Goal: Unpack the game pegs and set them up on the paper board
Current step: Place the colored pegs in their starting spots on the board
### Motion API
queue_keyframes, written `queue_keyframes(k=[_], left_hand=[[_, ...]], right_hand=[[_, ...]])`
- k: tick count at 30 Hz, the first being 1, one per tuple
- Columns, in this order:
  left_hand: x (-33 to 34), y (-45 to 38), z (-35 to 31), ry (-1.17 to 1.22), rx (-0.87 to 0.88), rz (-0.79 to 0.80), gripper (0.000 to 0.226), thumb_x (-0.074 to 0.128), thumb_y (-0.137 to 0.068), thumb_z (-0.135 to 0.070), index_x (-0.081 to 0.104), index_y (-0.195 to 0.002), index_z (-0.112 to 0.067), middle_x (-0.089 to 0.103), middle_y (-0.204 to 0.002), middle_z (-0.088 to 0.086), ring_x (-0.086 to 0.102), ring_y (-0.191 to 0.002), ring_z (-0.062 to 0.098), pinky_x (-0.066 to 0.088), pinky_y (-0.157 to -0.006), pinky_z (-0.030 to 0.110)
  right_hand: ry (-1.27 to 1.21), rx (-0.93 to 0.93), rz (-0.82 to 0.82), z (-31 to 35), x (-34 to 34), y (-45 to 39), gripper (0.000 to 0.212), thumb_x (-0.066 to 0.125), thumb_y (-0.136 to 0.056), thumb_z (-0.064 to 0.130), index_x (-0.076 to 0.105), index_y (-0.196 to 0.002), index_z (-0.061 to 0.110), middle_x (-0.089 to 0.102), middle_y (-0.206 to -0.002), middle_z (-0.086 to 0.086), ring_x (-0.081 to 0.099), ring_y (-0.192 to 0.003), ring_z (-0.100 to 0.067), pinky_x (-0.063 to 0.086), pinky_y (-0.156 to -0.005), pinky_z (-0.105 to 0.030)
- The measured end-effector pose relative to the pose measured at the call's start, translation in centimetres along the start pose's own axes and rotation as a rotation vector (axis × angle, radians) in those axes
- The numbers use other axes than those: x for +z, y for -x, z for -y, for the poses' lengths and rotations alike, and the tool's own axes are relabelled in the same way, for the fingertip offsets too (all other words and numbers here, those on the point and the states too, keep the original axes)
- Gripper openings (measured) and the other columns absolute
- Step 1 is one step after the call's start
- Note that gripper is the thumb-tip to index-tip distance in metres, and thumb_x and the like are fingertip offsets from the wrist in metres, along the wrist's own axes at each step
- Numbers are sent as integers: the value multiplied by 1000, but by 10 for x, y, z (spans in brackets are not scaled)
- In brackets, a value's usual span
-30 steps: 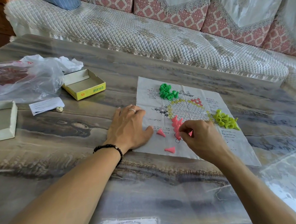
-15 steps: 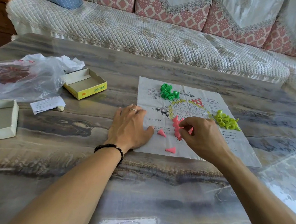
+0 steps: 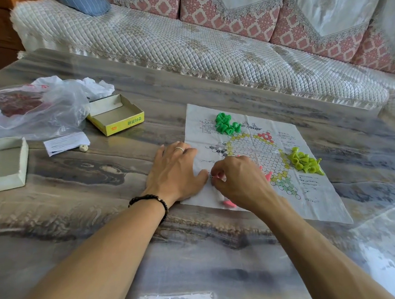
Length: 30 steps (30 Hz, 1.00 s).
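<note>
A person leans over a marbled table (image 3: 84,232) where a paper board (image 3: 317,200) printed with a star of small circles lies flat, its left edge pinned by the left hand (image 3: 177,173), which rests palm down with fingers straight and slightly spread, a ring on one finger and a dark beaded bracelet (image 3: 148,200) at the wrist; just beside it, the right hand (image 3: 238,181) hovers low over the near left part of the board with fingers curled and tips drawn together at a small pink peg (image 3: 218,176), though the pinch itself is mostly hidden by the knuckles; more pink pegs show around that hand, one lying at the board's near edge (image 3: 229,203) and one just right of the knuckles (image 3: 268,175); a heap of dark green pegs (image 3: 226,124) sits at the board's far left corner and a heap of lime green pegs (image 3: 305,162) near its right edge, both loose and not stood on the circles; well apart to the left lie an open yellow box (image 3: 116,117), a crumpled clear plastic bag (image 3: 31,110), a folded paper slip (image 3: 66,143) with a small pale bead (image 3: 83,148) on it, and a white box lid (image 3: 0,166); a quilted sofa (image 3: 206,52) runs along the far side of the table
</note>
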<state>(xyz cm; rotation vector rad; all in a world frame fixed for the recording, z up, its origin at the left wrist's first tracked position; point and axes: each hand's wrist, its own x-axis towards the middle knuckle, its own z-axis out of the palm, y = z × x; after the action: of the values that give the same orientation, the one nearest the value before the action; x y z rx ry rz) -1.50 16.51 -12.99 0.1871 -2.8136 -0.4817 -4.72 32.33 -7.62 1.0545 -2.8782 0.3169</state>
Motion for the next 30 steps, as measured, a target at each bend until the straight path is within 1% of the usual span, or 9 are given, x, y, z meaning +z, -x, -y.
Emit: queue_keyframes(k=[4, 6, 8, 11, 14, 20, 24, 26, 30], left_hand=[[-1, 0, -2, 2, -3, 8, 62, 42, -84, -59, 50, -132, -21, 45, -143, -1, 31, -137, 20, 18, -116, 45], [-2, 1, -2, 5, -2, 12, 61, 43, -86, -57, 49, -135, -20, 44, -145, 0, 30, -138, 20, 17, -117, 45], [-3, 1, -3, 7, -3, 17, 62, 43, -86, -55, 47, -137, -20, 43, -146, 0, 29, -139, 20, 16, -117, 45], [-4, 1, -3, 10, -6, 31, 63, 44, -86, -55, 46, -138, -20, 42, -147, 0, 28, -140, 19, 14, -118, 44], [-5, 2, -3, 17, 3, 26, 60, 44, -86, -54, 48, -136, -20, 42, -146, 0, 28, -138, 18, 13, -117, 43], [-5, 1, -2, 21, -2, 28, 66, 38, -81, -59, 52, -132, -19, 45, -144, 1, 33, -136, 20, 17, -116, 43], [-5, 1, -2, 6, 2, 23, 62, 42, -84, -58, 52, -130, -19, 46, -143, 2, 34, -135, 21, 18, -116, 44], [-5, 1, -2, 5, 1, 23, 62, 43, -84, -58, 52, -131, -19, 45, -144, 1, 33, -135, 21, 17, -116, 44], [-5, 1, -2, 7, 0, 22, 65, 40, -82, -59, 52, -131, -19, 46, -143, 1, 34, -135, 20, 19, -116, 44]], right_hand=[[-105, 0, -82, -2, -7, 4, 16, 57, -88, 18, 72, -94, 19, 74, -88, -1, 68, -79, -21, 56, -70, -38], [-169, 23, -133, -5, -16, 6, 14, 57, -90, 17, 70, -96, 17, 73, -85, 0, 67, -71, -17, 56, -67, -37], [-196, 39, -133, -9, -25, 9, 12, 56, -92, 17, 67, -97, 16, 71, -83, 1, 61, -61, -9, 54, -60, -29], [-218, 66, -114, -18, -35, 16, 9, 58, -92, 20, 59, -101, 18, 68, -75, 7, 58, -56, -1, 39, -50, -10], [-268, 139, -106, -29, -40, 25, 14, 63, -89, 21, 52, -96, 20, 66, -69, 8, 56, -56, 5, 40, -51, -8], [-183, 181, -92, -49, -45, 40, 2, 67, -83, 20, 67, -81, 19, 62, -65, 12, 56, -59, 0, 40, -54, -8], [-125, 152, -67, -52, -42, 44, 8, 65, -83, 14, 71, -78, 16, 63, -64, 11, 54, -55, 0, 41, -55, -9], [-86, 119, -32, -51, -37, 44, 8, 66, -84, 16, 71, -78, 16, 65, -65, 8, 55, -56, -2, 41, -54, -12], [-44, 103, 19, -48, -30, 42, 5, 66, -84, 14, 70, -81, 13, 68, -71, 3, 59, -63, -9, 50, -62, -26]])
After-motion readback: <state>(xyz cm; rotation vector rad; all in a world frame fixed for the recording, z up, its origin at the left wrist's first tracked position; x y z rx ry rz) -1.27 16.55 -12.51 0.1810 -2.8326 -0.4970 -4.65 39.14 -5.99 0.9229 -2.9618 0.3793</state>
